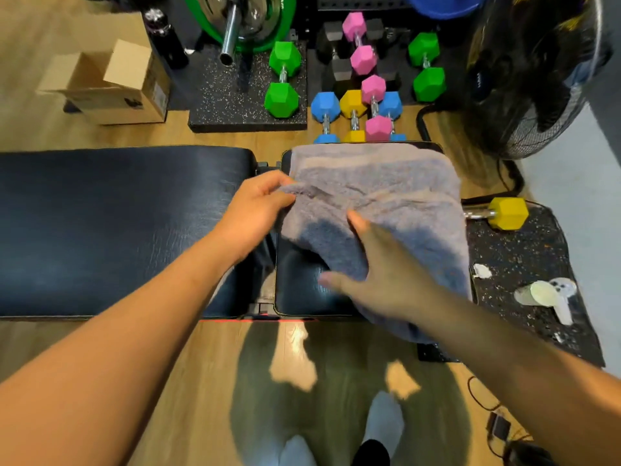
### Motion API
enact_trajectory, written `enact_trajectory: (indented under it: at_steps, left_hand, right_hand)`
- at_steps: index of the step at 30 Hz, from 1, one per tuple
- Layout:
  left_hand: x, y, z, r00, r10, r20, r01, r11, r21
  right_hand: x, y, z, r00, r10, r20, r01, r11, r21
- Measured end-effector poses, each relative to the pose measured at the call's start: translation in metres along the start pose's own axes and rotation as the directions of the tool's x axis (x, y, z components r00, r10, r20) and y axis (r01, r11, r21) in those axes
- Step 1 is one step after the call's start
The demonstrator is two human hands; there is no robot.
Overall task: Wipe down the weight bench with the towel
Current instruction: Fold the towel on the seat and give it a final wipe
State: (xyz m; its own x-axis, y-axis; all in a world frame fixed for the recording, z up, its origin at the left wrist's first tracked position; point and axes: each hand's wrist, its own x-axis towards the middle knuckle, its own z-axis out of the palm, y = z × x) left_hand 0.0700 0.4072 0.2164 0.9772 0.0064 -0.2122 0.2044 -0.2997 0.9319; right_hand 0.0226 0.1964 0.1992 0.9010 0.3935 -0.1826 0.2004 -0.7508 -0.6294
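A black padded weight bench (117,223) runs across the view, its long pad on the left and a shorter seat pad (302,290) on the right. A grey towel (386,183) lies spread over the seat pad and hangs over its right edge. My left hand (255,206) pinches the towel's left edge, lifting it slightly. My right hand (379,274) lies on the towel's near part with fingers spread, thumb toward the bare seat pad.
Coloured dumbbells (353,109) stand on the floor behind the bench, with a barbell and green plate (235,21). A cardboard box (114,85) sits at back left, a fan (524,79) at back right. A yellow dumbbell (504,213) and a white controller (551,297) lie on the right mat.
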Motion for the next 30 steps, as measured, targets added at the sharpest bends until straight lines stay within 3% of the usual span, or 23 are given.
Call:
enact_trajectory:
  at_steps: [3,4,6,8,10,13,16,19,22,23,24,25,26,28,30]
  left_hand:
    - [-0.002,-0.022,-0.015,0.963,-0.225,-0.149,0.23,0.973,0.014]
    - [-0.004,-0.034,-0.024,0.932,-0.311,-0.187,0.334,0.936,0.11]
    - [-0.011,-0.051,-0.038,0.855,-0.456,-0.247,0.518,0.769,0.374]
    - [-0.018,-0.058,-0.04,0.849,-0.454,-0.269,0.519,0.624,0.585]
    - [-0.02,-0.051,-0.032,0.88,-0.414,-0.234,0.458,0.604,0.652]
    - [-0.021,-0.04,-0.032,0.838,-0.537,-0.099,0.537,0.777,0.328]
    - [-0.021,-0.022,-0.041,0.792,-0.606,0.067,0.599,0.794,0.104]
    - [0.006,-0.002,-0.041,0.838,-0.536,-0.104,0.521,0.842,-0.141]
    - [0.054,0.018,-0.026,0.861,-0.468,-0.199,0.351,0.831,-0.432]
    - [0.066,0.021,-0.017,0.87,-0.423,-0.252,0.316,0.872,-0.374]
    - [0.072,0.019,-0.007,0.877,-0.343,-0.335,0.293,0.937,-0.191]
    - [0.075,0.014,0.004,0.892,-0.208,-0.401,0.265,0.96,0.092]
    - [0.074,0.008,0.017,0.927,-0.047,-0.372,0.19,0.913,0.36]
    - [0.07,-0.01,0.045,0.993,0.083,-0.089,-0.008,0.773,0.634]
    - [0.068,-0.024,0.066,0.996,-0.038,0.084,-0.033,0.707,0.706]
  right_hand:
    - [-0.027,0.037,0.021,0.991,-0.115,0.068,0.129,0.957,-0.26]
    - [-0.033,0.053,0.022,0.987,-0.141,0.083,0.161,0.93,-0.331]
    - [-0.048,0.077,0.017,0.975,-0.168,0.145,0.218,0.849,-0.481]
    - [-0.063,0.097,0.009,0.968,-0.191,0.16,0.248,0.803,-0.542]
    - [-0.074,0.11,0.0,0.95,-0.295,0.1,0.304,0.807,-0.506]
    - [-0.08,0.112,-0.016,0.921,-0.389,0.01,0.357,0.837,-0.415]
    - [-0.068,0.092,-0.053,0.964,-0.191,-0.185,0.159,0.972,-0.172]
    - [-0.016,0.085,-0.096,0.908,0.081,-0.411,-0.093,0.996,-0.01]
    - [0.045,0.094,-0.123,0.831,0.179,-0.526,-0.199,0.98,0.019]
    - [0.057,0.098,-0.123,0.832,0.192,-0.521,-0.224,0.974,0.0]
    - [0.064,0.099,-0.117,0.841,0.195,-0.505,-0.249,0.968,-0.041]
    - [0.069,0.1,-0.107,0.858,0.183,-0.48,-0.264,0.959,-0.107]
    - [0.071,0.098,-0.093,0.884,0.167,-0.436,-0.261,0.951,-0.165]
    - [0.071,0.095,-0.062,0.931,0.227,-0.287,-0.29,0.935,-0.203]
    - [0.074,0.101,-0.041,0.905,0.387,-0.175,-0.417,0.889,-0.192]
